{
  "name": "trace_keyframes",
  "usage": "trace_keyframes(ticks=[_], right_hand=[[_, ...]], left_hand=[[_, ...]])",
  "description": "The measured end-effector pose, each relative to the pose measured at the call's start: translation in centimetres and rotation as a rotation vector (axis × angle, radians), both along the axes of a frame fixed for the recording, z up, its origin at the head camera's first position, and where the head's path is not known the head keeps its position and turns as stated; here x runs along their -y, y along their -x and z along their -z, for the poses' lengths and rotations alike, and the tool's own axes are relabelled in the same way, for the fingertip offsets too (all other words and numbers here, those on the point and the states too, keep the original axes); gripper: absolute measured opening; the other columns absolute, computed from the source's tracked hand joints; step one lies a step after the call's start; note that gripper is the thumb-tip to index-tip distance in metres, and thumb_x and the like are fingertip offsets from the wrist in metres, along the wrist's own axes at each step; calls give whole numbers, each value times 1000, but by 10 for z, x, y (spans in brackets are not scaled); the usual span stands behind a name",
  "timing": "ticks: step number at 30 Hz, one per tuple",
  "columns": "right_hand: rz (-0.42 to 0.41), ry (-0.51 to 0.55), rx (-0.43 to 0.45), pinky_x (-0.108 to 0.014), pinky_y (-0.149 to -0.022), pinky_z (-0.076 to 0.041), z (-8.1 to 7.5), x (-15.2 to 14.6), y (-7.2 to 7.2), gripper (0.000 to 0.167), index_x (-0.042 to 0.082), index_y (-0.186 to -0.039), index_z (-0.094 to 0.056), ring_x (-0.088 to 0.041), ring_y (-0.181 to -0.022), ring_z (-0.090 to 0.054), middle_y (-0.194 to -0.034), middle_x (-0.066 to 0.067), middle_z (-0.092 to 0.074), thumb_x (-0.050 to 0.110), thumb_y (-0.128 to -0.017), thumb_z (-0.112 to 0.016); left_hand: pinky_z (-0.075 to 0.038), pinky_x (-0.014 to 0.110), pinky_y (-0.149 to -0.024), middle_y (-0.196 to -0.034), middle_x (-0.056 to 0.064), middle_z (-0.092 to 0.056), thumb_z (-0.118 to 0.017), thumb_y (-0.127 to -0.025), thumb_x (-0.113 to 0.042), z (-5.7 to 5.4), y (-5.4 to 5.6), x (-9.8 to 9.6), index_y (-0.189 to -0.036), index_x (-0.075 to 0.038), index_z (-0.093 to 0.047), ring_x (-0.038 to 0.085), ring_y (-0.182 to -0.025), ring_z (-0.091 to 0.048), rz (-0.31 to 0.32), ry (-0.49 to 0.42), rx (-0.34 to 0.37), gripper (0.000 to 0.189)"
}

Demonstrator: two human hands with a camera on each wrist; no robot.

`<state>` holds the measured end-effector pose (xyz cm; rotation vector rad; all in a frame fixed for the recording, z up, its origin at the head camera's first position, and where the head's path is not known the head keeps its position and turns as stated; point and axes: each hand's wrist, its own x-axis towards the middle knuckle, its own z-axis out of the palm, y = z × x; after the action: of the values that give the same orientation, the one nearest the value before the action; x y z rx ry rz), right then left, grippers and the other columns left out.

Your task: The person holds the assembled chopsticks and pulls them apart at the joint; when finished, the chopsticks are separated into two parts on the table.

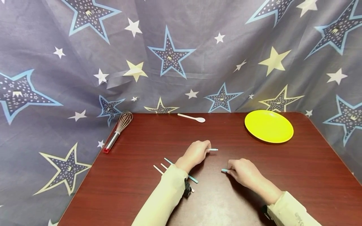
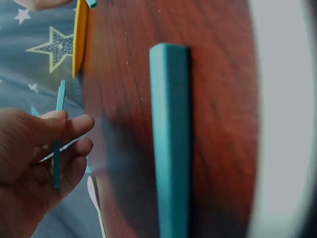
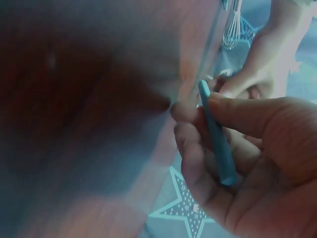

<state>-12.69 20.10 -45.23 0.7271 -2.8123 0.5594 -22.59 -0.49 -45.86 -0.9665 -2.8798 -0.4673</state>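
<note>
My left hand (image 1: 196, 151) pinches a slim teal stick (image 2: 56, 161) between thumb and fingers, over the middle of the table. A narrower peg juts from the stick's far end. Lower and to the right, my right hand (image 1: 245, 172) grips a second teal stick (image 3: 218, 141), one end of which points toward the left hand. The two sticks are apart. Beneath my left forearm lies another teal stick (image 1: 193, 179) on the table, large and faceted in the left wrist view. Two thin white sticks (image 1: 158, 169) lie beside it, partly hidden by the sleeve.
A yellow plate (image 1: 268, 126) stands at the back right of the brown table (image 1: 135, 182). The white spoon (image 1: 192, 117) lies along the back edge, and a whisk (image 1: 117, 133) with a red handle end lies at the left edge. Star-patterned cloth (image 1: 181, 40) hangs behind.
</note>
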Motion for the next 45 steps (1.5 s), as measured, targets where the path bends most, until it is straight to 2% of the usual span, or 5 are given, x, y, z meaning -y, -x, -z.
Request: trace_keyframes(ticks=[5,15,21,27,45], right_hand=[[67,-56,43,-29,-49,-41,2,9,-3,29,22,-66,-56,-7,-56,-52,-62,15,-54,15,-73,-83],[3,-68,41,-25,-51,-37,11,9,-1,35,22,-66,-49,-4,-56,-45,-66,14,-53,15,-72,-84],[-7,-79,55,-25,-52,-38,9,8,-1,33,21,-69,-51,-5,-58,-47,-67,13,-53,16,-74,-83],[-8,-77,36,-27,-54,-41,6,7,-1,25,20,-73,-57,-6,-60,-50,-68,13,-54,17,-76,-81],[-5,-4,-23,-33,-59,-46,-4,14,9,20,22,-75,-60,-12,-65,-57,-71,12,-59,15,-79,-79]], left_hand=[[-48,28,-70,-78,-7,-61,-70,-89,-18,1,7,-12,-82,-18,-62,16,-79,-61,22,83,-45,11],[-41,32,-65,-78,-7,-55,-73,-85,-24,6,10,-22,-72,-23,-58,17,-82,-57,18,269,-81,20],[-47,34,-71,-90,-7,-62,-72,-87,-26,4,9,-12,-89,-24,-67,18,-88,-60,13,212,-32,6],[-49,36,-80,-97,-5,-65,-70,-90,-27,0,4,11,-101,-22,-70,20,-96,-61,-1,116,19,12],[-49,35,-83,-90,-5,-66,-72,-88,-18,-12,-23,72,-91,-19,-72,19,-92,-62,51,-6,48,3]])
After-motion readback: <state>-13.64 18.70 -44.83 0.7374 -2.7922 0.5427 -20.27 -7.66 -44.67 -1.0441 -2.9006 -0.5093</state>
